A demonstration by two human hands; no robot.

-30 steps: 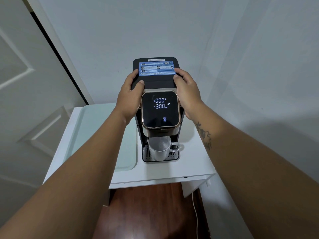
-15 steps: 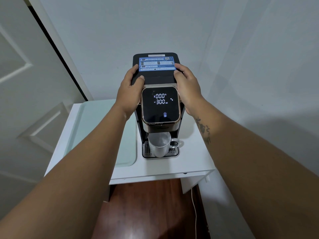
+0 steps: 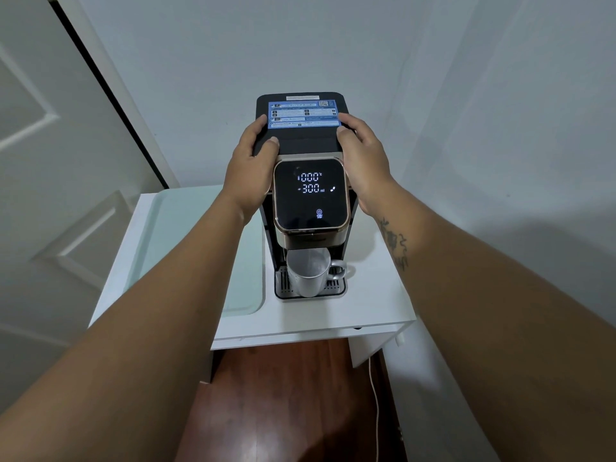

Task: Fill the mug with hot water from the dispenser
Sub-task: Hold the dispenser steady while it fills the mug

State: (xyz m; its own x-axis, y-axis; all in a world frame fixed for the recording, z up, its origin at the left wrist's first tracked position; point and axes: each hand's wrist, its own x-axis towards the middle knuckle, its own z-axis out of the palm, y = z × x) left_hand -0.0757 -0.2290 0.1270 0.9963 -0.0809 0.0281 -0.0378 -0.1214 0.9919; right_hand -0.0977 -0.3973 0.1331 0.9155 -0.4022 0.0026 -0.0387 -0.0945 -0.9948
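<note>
So from my feed, both hands are on the hot water dispenser (image 3: pixel 305 145). The left hand (image 3: pixel 250 168) is wrapped around the left edge of the black top, thumb lying on the upper surface, fingers curled over the side. The right hand (image 3: pixel 365 161) mirrors it on the right edge, thumb on top next to the blue instruction sticker (image 3: pixel 303 114). So both are clamped on the machine's body, one per side.

The touch display (image 3: pixel 311 194) is lit and reads 000 °C over 300 ml, with a small start/stop icon glowing lower down.

The mug (image 3: pixel 308 271), a metallic-looking one, stands upright on the drip tray (image 3: pixel 335 288) right under the spout head, handle pointing right. I think I can see a thin stream falling into it, but it's faint, so I can't tell the fill level.

The dispenser sits on a white table (image 3: pixel 366 311) with a pale glass inset (image 3: pixel 200 245) to its left. A thin white cord (image 3: pixel 376 411) hangs down on the right above the wooden floor (image 3: pixel 283 405).
</note>
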